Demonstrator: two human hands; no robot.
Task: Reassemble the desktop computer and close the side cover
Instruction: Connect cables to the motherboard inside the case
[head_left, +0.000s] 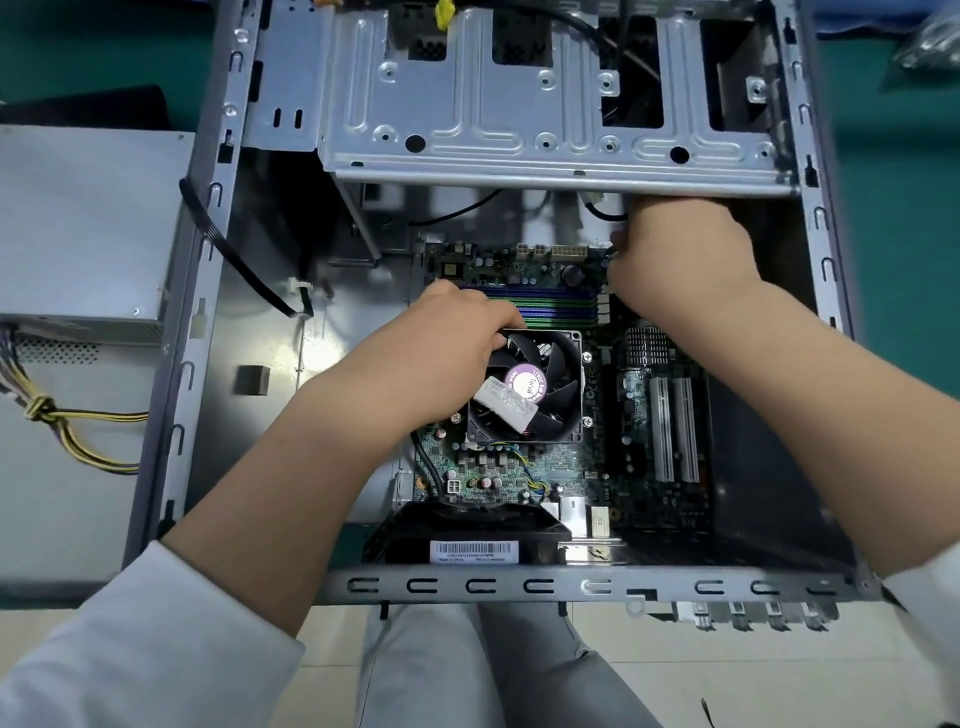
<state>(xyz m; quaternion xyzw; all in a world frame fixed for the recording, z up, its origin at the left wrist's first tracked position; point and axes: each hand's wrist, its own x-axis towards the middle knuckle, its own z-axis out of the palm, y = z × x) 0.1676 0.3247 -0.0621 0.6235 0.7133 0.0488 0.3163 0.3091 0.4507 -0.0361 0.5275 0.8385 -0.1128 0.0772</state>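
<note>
Inside, hands (545, 296) on motherboard (561, 462)

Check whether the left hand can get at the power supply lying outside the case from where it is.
Probably yes. The left hand rests on the CPU fan, and the power supply lies on the table left of the open case; only the low case wall stands between.

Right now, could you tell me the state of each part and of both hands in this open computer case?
Case: lying flat, side open, cover off.
Motherboard: seated inside the case.
CPU fan: on the board, blades still.
Power supply: outside the case.
Left hand: gripping the fan's corner.
Right hand: curled at the board's far edge; contents hidden.
</note>
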